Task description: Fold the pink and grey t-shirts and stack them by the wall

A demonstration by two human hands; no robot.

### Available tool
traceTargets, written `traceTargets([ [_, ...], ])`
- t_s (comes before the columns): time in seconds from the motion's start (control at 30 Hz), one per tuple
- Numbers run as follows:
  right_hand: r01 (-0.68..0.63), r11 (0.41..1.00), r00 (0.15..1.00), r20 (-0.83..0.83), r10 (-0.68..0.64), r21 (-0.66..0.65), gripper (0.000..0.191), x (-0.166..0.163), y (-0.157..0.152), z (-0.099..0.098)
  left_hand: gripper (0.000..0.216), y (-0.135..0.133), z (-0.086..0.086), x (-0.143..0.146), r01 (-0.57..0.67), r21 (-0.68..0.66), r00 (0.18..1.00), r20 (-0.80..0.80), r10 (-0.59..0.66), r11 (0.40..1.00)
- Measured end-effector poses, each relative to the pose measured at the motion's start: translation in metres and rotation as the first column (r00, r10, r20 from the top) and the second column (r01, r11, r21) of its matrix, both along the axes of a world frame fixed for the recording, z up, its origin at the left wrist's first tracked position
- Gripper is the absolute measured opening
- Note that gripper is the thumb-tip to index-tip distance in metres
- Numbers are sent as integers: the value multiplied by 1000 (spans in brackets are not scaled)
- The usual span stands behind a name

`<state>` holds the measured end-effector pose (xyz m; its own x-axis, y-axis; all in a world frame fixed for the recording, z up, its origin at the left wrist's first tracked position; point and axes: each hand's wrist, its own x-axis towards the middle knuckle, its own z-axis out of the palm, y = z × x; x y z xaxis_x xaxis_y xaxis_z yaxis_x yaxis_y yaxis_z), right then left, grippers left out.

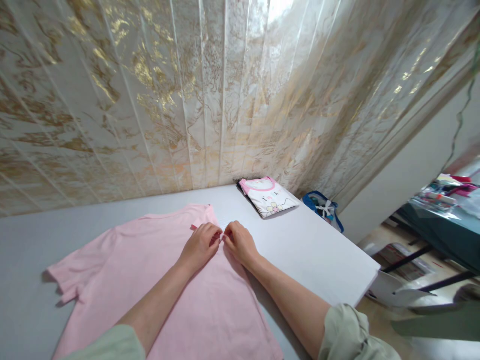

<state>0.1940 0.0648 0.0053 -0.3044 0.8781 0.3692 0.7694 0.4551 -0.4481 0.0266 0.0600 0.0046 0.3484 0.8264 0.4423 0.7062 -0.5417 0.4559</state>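
Observation:
A pink T-shirt [150,280] lies spread flat on the white table [318,255], one sleeve out to the left. My left hand [202,244] and my right hand [240,242] meet at the shirt's right edge, near its upper corner. Both have their fingers curled and pinch the cloth edge, fingertips almost touching each other. My forearms cross the lower part of the shirt.
A folded white garment with pink trim and a flower print [268,196] lies at the table's far right corner. A blue bag [324,207] sits just past the table by the curtain. Cluttered furniture [442,210] stands at right, beyond the table's edge.

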Motion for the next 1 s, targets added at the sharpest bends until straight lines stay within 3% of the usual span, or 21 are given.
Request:
traceTargets([
  [0.27,-16,1000,999,-47,15,-13,5,0,-1,2,14,-4,2,3,-13,43,998,-55,15,999],
  [0.6,-50,999,992,-114,48,-17,13,-3,-1,-1,17,-3,3,-2,-46,-1,998,44,46,999],
  [1.0,-86,996,973,-214,86,9,11,-2,1,-6,19,-5,-2,0,-81,46,992,-96,85,996],
])
